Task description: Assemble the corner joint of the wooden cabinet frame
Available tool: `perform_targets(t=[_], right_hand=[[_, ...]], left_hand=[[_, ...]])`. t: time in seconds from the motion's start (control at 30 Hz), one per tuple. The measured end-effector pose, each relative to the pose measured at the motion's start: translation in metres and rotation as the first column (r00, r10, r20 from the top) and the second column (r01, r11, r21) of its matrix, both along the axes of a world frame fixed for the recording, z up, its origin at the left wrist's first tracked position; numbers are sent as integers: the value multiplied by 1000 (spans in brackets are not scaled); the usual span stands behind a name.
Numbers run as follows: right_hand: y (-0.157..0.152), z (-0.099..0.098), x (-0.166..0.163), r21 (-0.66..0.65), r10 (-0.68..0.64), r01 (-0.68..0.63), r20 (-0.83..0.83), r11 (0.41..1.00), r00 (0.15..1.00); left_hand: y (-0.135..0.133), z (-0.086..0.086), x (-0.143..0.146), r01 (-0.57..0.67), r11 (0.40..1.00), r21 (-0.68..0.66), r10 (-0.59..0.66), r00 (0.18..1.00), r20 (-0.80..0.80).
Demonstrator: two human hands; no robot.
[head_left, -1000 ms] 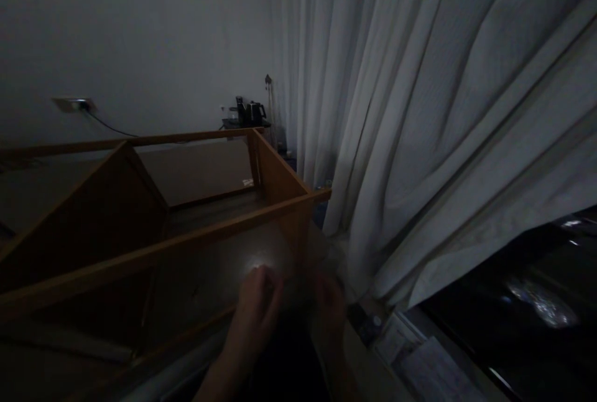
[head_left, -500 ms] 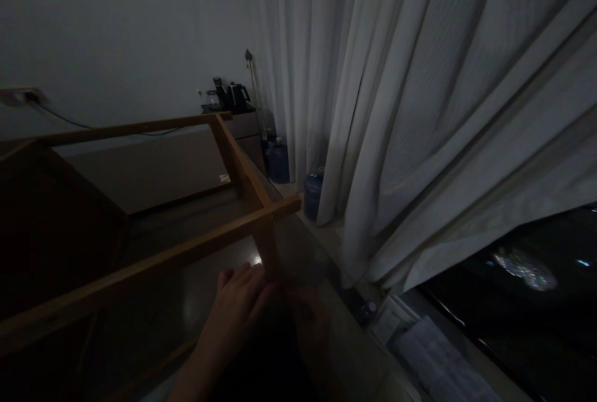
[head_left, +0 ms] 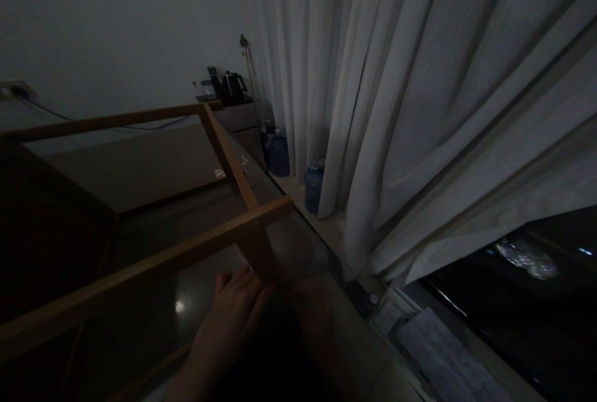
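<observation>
A wooden frame (head_left: 153, 262) of narrow bars stretches across the left and middle of the view. My left hand (head_left: 236, 305) is closed at the lower end of the frame's short upright piece (head_left: 256, 252), its fingers curled against the wood. Just to the right, my right hand (head_left: 313, 308) is bent with its fingers drawn together close to the same piece. Darkness and blur hide its fingertips, and what they hold cannot be made out.
Under the frame lies a dark, glossy surface (head_left: 200, 290). Long pale curtains (head_left: 396, 109) hang on the right, with a blue water bottle (head_left: 313, 189) at their foot. A kettle (head_left: 232, 86) stands on a small cabinet (head_left: 240, 119) at the back. Papers (head_left: 443, 352) lie at lower right.
The view has shifted slightly, so the frame appears a little further left. My left hand stays at the upright piece. My right hand remains beside it, more blurred and slightly further right.
</observation>
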State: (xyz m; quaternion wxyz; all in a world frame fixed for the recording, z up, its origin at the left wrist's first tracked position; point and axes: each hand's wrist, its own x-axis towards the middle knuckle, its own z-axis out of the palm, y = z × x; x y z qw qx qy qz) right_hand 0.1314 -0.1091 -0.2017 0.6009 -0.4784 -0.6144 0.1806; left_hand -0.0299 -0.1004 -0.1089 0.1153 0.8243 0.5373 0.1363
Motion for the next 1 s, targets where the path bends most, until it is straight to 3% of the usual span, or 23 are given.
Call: perform_targets(t=[0.17, 0.5, 1.0], right_hand=[[0, 11, 4, 135, -18, 0, 135, 991, 991], [-2, 12, -6, 61, -62, 57, 68, 996, 996], [-4, 2, -6, 239, -78, 21, 234, 971, 969]], left_hand=[[-1, 1, 1, 18, 999, 36, -17, 1000, -7], [1, -7, 0, 27, 999, 47, -23, 998, -66], [0, -7, -2, 20, 999, 41, -18, 999, -51]])
